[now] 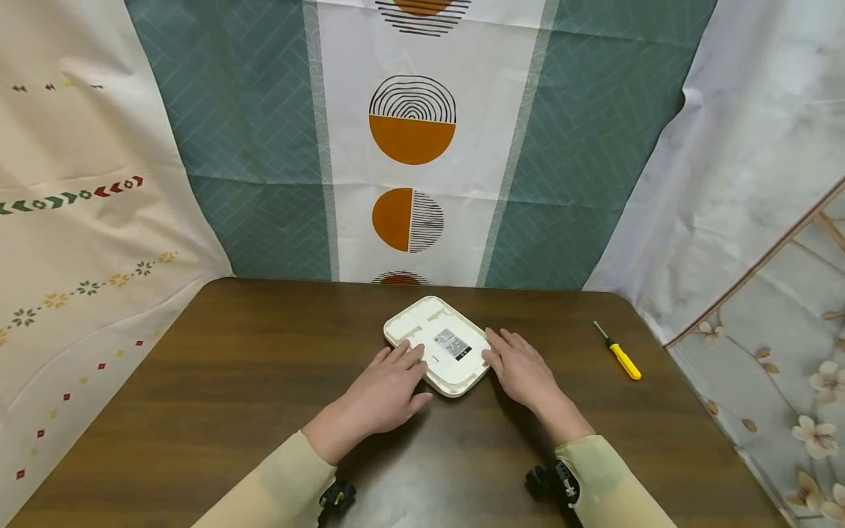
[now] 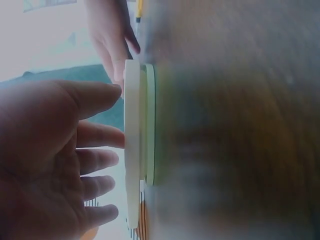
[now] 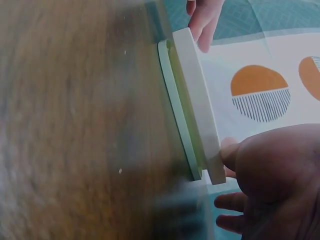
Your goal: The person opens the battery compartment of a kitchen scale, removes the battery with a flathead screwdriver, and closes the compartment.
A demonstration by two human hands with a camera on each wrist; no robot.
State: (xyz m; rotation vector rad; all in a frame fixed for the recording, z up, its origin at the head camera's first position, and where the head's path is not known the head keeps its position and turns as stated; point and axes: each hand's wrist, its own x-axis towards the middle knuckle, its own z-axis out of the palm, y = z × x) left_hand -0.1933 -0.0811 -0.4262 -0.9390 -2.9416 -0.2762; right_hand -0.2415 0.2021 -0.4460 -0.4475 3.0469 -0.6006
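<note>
Fingers (image 1: 408, 359) straight and loose, gripping nothing — left hand (image 1: 383, 396) and right hand (image 1: 526, 374) touch a white box (image 1: 441, 341) — screwdriver (image 1: 620, 355) on the tabletop (image 1: 264, 374), off right

Passage between right hand (image 1: 526, 372) and screwdriver (image 1: 622, 357); curtain (image 1: 422, 172) blocks way behind table (image 1: 264, 367).

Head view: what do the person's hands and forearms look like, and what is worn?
The left hand and right hand are bare. The left sleeve and right sleeve are pale yellowish, each with a black device by its end.
</note>
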